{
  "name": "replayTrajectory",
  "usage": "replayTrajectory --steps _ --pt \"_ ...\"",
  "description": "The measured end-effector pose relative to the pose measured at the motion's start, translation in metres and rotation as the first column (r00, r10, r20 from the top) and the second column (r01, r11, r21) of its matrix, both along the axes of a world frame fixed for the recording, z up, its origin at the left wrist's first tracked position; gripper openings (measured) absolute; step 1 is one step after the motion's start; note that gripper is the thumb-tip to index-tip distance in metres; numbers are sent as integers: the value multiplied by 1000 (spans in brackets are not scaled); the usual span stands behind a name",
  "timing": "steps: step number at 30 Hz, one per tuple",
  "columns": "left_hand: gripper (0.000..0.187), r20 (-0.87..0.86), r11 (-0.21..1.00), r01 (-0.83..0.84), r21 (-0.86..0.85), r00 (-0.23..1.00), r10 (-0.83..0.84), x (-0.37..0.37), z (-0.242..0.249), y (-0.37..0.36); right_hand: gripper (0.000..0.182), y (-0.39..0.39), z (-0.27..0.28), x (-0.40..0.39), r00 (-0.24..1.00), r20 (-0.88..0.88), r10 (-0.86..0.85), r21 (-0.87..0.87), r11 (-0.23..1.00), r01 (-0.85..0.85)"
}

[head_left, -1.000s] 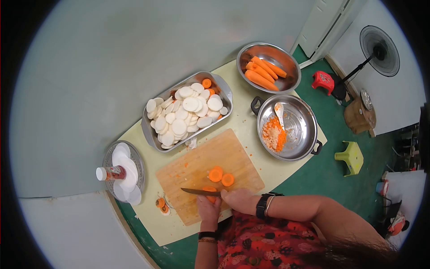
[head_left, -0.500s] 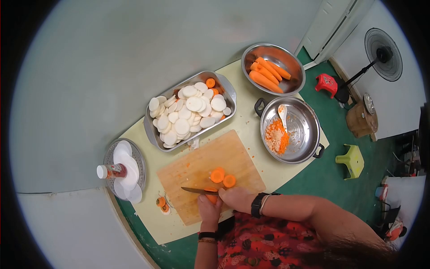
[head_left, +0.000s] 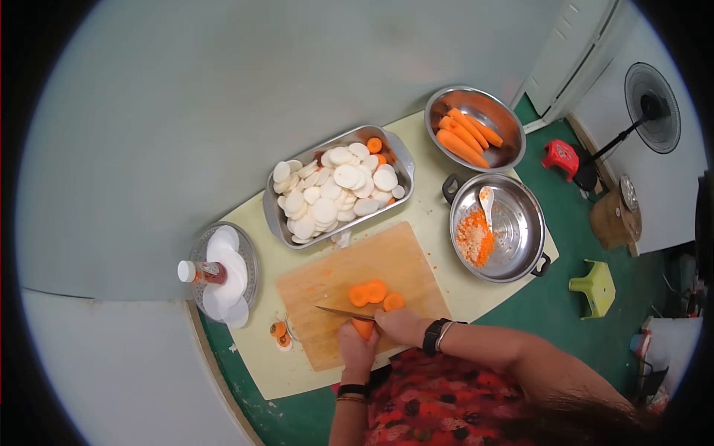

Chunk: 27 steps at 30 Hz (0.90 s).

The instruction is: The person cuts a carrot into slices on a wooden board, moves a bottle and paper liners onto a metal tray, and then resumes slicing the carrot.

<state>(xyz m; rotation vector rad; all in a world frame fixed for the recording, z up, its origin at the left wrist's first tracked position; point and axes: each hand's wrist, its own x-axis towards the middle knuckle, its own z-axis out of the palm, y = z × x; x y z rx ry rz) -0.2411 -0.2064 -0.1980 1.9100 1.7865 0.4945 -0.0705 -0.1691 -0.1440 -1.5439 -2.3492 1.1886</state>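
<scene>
My left hand (head_left: 358, 351) grips the stub of a carrot (head_left: 364, 328) near the front edge of the wooden cutting board (head_left: 401, 253). In my right hand (head_left: 399, 325) is a knife (head_left: 343, 312), its handle hidden by the fingers. The blade points left and lies just beyond the carrot's cut end. Three round carrot slices (head_left: 376, 291) rest on the board past the blade, the rightmost close to my right hand. Small orange bits are scattered over the board.
Behind the board stands a metal tray (head_left: 405, 160) of white slices with some carrot rounds. To the right are a pot (head_left: 513, 223) with chopped bits and a spoon, and a bowl (head_left: 508, 108) of whole carrots. Left are carrot ends (head_left: 280, 331) and a jar (head_left: 208, 273) on a strainer.
Another carrot slice has come off and lies with the two seen before. The whole view has shifted, so the table's things appear farther right. Both hands keep their holds.
</scene>
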Motion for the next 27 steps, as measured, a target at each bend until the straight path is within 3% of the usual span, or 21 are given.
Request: replayTrajectory --steps 3,6,9,15,18,21,24,27 --pt "51 -23 993 -13 116 1000 15 -1 -9 -2 14 -8 -17 14 999 -43 0 74 997 4" --pt "51 -38 998 -43 34 998 44 0 -5 -1 18 -15 -10 27 999 -32 -42 97 994 45" --pt "52 -47 995 -74 68 996 77 3 5 -4 23 -28 -7 42 998 -19 -63 61 996 65" --pt "58 59 979 -206 -4 977 206 0 0 -2 25 -39 2 73 998 10 -61 59 996 60" --pt "64 -23 970 -241 43 970 242 -8 2 7 26 -40 8 84 995 18 -102 111 989 100" --pt "72 47 975 -207 86 978 204 -15 9 16 27 -40 4 92 980 82 -180 78 982 174" --pt "79 -40 985 -171 -7 985 170 -12 26 23 28 -38 0 101 958 62 -280 50 959 277" --pt "83 -109 984 -178 25 978 179 2 50 37 29 -36 -7 112 915 7 -404 -33 914 404"
